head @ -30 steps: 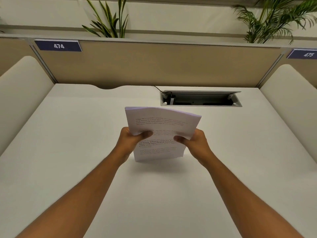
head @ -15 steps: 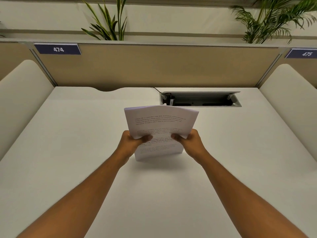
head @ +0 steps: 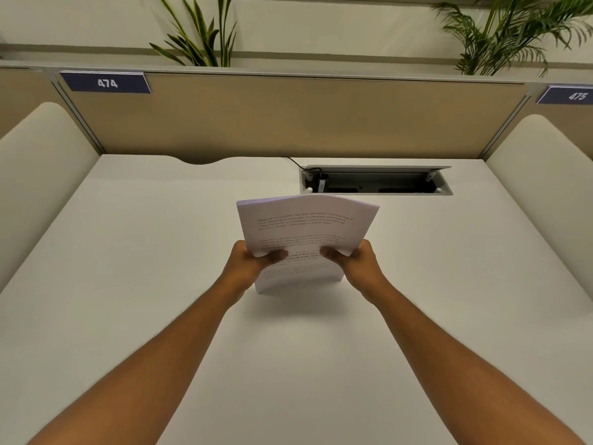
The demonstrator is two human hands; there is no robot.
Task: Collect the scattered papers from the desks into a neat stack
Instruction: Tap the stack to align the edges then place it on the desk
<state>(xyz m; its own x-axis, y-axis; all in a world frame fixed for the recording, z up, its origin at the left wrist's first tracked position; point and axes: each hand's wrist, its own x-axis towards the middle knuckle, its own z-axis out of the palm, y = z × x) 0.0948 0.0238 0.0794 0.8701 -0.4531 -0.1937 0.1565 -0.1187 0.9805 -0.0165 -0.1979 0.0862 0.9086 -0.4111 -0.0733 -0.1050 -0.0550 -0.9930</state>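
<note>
A stack of white printed papers (head: pixel 305 226) stands nearly upright on the white desk (head: pixel 144 252), its bottom edge on or just above the surface. My left hand (head: pixel 247 263) grips the stack's left side and my right hand (head: pixel 359 263) grips its right side, thumbs on the front sheet. The top of the stack bows slightly toward me. The sheets look aligned at the edges.
An open cable tray (head: pixel 375 181) is recessed in the desk just behind the papers. A beige partition (head: pixel 288 117) with labels 474 and 475 closes the back. Padded side dividers (head: pixel 41 175) flank the desk. Plants (head: pixel 202 36) stand behind the partition.
The stack has squared up between my hands and stands a little more upright. My right hand has shifted slightly inward. The view has tilted a bit.
</note>
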